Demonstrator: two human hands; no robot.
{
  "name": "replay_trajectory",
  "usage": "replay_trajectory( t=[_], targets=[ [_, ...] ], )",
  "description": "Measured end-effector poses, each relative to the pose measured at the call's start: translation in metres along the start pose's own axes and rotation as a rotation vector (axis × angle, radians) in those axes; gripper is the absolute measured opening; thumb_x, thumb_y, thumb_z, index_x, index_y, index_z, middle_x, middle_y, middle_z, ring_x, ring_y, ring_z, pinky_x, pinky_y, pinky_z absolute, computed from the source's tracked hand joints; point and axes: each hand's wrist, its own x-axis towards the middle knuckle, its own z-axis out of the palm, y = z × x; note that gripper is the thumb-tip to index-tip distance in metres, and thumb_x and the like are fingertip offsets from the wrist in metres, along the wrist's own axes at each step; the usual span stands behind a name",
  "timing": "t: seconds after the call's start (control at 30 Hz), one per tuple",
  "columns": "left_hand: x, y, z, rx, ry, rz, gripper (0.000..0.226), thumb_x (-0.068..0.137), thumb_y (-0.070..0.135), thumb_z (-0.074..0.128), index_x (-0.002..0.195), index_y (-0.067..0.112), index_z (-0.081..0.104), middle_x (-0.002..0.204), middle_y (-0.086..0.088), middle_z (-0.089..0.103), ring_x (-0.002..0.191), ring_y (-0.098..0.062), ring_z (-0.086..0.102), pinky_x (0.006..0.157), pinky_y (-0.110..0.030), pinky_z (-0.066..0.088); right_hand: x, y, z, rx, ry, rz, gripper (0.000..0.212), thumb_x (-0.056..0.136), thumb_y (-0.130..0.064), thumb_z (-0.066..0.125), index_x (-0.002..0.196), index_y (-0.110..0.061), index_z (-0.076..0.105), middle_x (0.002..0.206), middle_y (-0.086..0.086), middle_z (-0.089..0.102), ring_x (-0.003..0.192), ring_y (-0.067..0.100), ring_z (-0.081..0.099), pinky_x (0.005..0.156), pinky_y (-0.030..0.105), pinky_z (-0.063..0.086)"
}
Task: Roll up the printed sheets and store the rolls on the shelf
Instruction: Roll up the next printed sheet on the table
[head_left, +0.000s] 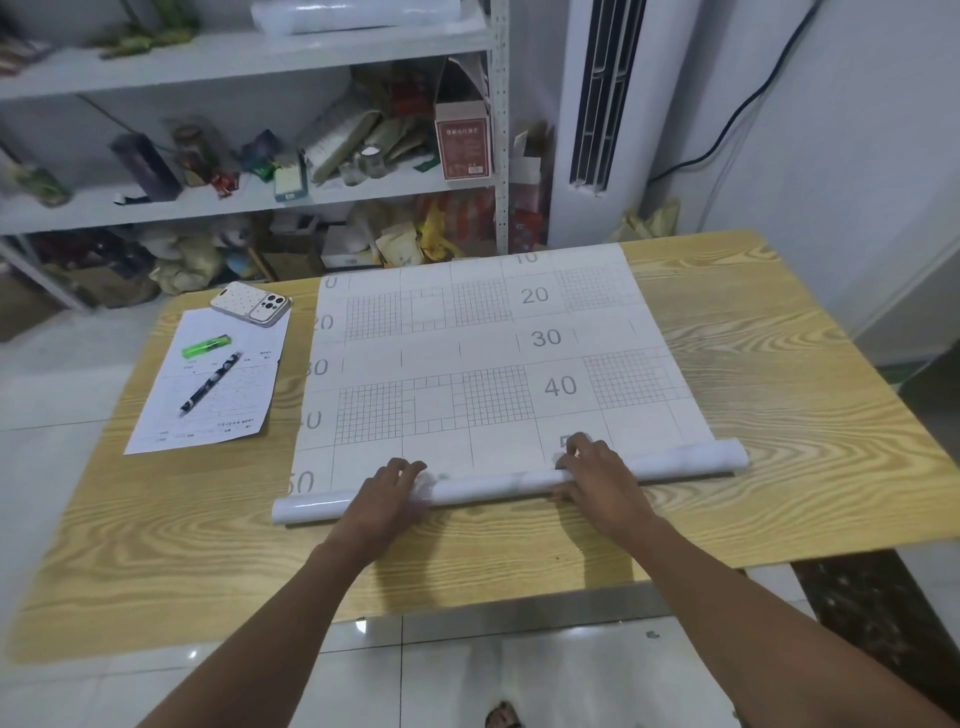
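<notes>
reaching forward, left hand (387, 493) and right hand (597, 475) curl fingers (584, 446) over the sheet roll (498, 486).

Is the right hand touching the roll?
Touching. Head view: the right hand lies over the roll, fingers on top, thumb against its near side.

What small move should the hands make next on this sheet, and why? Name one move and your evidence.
Probably push the roll one more turn away from the body. Only the near end of the printed sheet is rolled; the part marked 10 to 40 lies flat on the table. The right hand grips the roll, the left hand lies on it.
</notes>
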Motion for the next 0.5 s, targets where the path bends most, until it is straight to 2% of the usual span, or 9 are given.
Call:
replay_trajectory(
  t=[0.1, 0.3, 0.37, 0.47, 0.5],
  targets=[
    [-0.004, -0.002, 0.005, -0.063, 0.028, 0.022, 0.053, 0.079, 0.023, 0.069, 0.125, 0.012, 0.044, 0.120, -0.012, 0.041, 0.092, -0.030, 0.053, 0.083, -0.037, 0.046, 0.001, 0.000, 0.000, -0.020, 0.003, 0.009, 0.021, 0.082, -0.023, 0.067, 0.098, -0.009, 0.066, 0.113, 0.006, 0.054, 0.094, 0.031, 0.048, 0.078, 0.042, 0.045],
    [-0.001, -0.005, 0.009, -0.043, 0.064, 0.057, 0.041, 0.078, 0.010, 0.067, 0.115, 0.010, 0.051, 0.104, -0.010, 0.048, 0.085, -0.024, 0.049, 0.074, -0.033, 0.046, -0.002, 0.001, -0.002, -0.071, -0.080, -0.013, 0.034, 0.094, -0.030, 0.048, 0.122, -0.013, 0.054, 0.129, 0.004, 0.047, 0.111, 0.027, 0.043, 0.092, 0.036, 0.034],
    [0.000, -0.007, 0.010, 0.007, 0.077, 0.076, 0.040, 0.072, 0.009, 0.073, 0.109, 0.009, 0.057, 0.097, -0.011, 0.054, 0.083, -0.026, 0.052, 0.070, -0.036, 0.046, -0.004, 0.000, -0.002, -0.032, -0.079, 0.004, 0.038, 0.094, -0.034, 0.048, 0.128, -0.017, 0.049, 0.131, 0.004, 0.047, 0.115, 0.025, 0.043, 0.096, 0.035, 0.032],
    [-0.001, -0.008, 0.010, 0.109, 0.098, 0.118, 0.044, 0.054, 0.012, 0.086, 0.091, 0.013, 0.064, 0.076, -0.005, 0.060, 0.064, -0.024, 0.057, 0.052, -0.034, 0.048, -0.005, -0.002, -0.004, 0.042, -0.067, 0.052, 0.044, 0.092, -0.039, 0.051, 0.131, -0.021, 0.043, 0.129, 0.002, 0.051, 0.117, 0.023, 0.044, 0.100, 0.034, 0.029],
    [-0.001, -0.007, 0.009, 0.144, 0.114, 0.116, 0.043, 0.056, 0.015, 0.086, 0.093, 0.014, 0.064, 0.077, -0.003, 0.061, 0.066, -0.024, 0.058, 0.054, -0.033, 0.048, -0.005, -0.003, -0.005, 0.059, -0.064, 0.059, 0.045, 0.091, -0.040, 0.053, 0.129, -0.020, 0.044, 0.126, 0.001, 0.052, 0.115, 0.023, 0.045, 0.099, 0.034, 0.028]
  ],
)
